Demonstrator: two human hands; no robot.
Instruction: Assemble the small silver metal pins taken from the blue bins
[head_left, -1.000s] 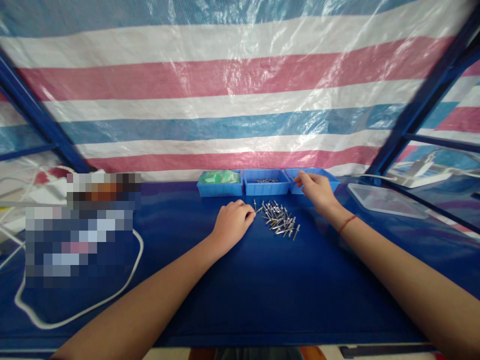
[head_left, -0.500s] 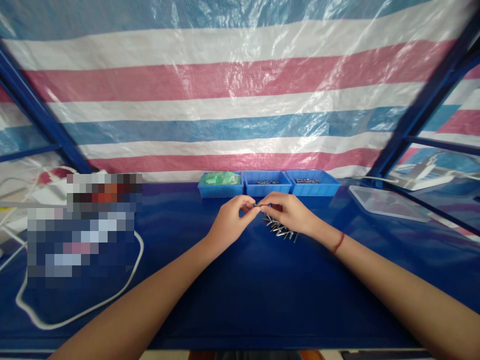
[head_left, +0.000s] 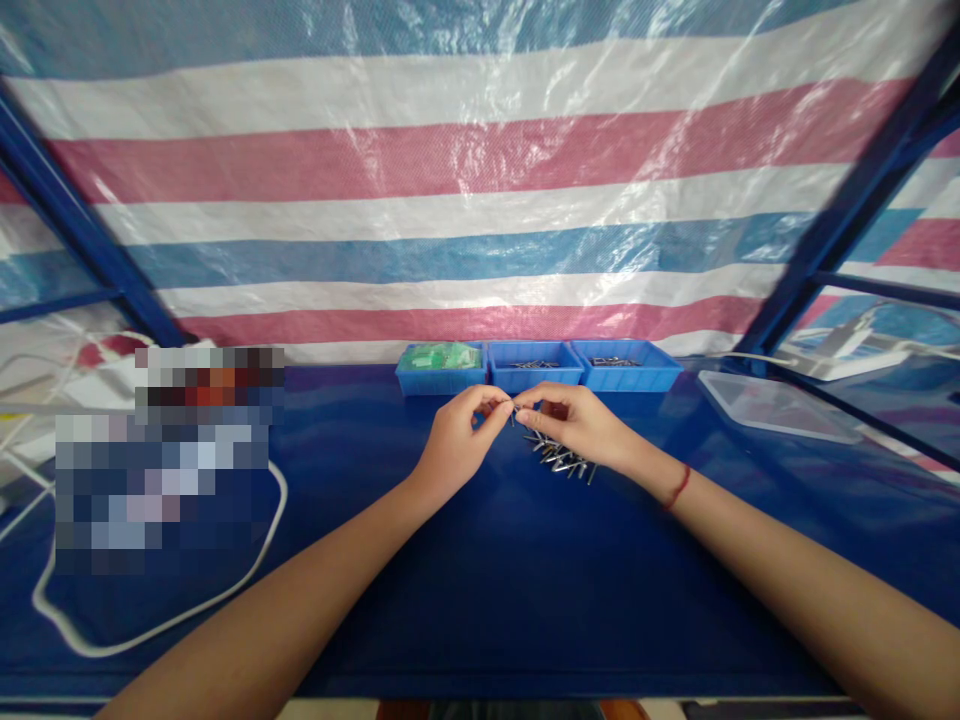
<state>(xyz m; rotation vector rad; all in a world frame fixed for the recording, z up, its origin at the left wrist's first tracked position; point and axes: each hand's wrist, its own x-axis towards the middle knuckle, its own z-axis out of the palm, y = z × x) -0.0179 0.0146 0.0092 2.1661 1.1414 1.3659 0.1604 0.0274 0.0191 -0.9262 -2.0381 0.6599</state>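
Note:
My left hand [head_left: 466,425] and my right hand [head_left: 574,420] meet fingertip to fingertip above the table, both closed in a pinch. Between them is a small thin metal piece [head_left: 514,414], its lower end pointing down; the fingers cover the rest, and its exact kind is too small to tell. Partly under my right hand lies a loose pile of slim silvery metal pieces [head_left: 562,458], resembling screws or bolts.
Behind my hands stand three blue bins: the left bin [head_left: 441,381] holds green packets, the middle bin [head_left: 535,378] and right bin [head_left: 637,378] hold metal pieces. A translucent lid [head_left: 776,405] lies at right. A white cable [head_left: 279,510] loops across the left.
The metal piece between my fingertips has turned from roughly level to pointing downward. My fingers have shifted slightly; the pile and bins stay put.

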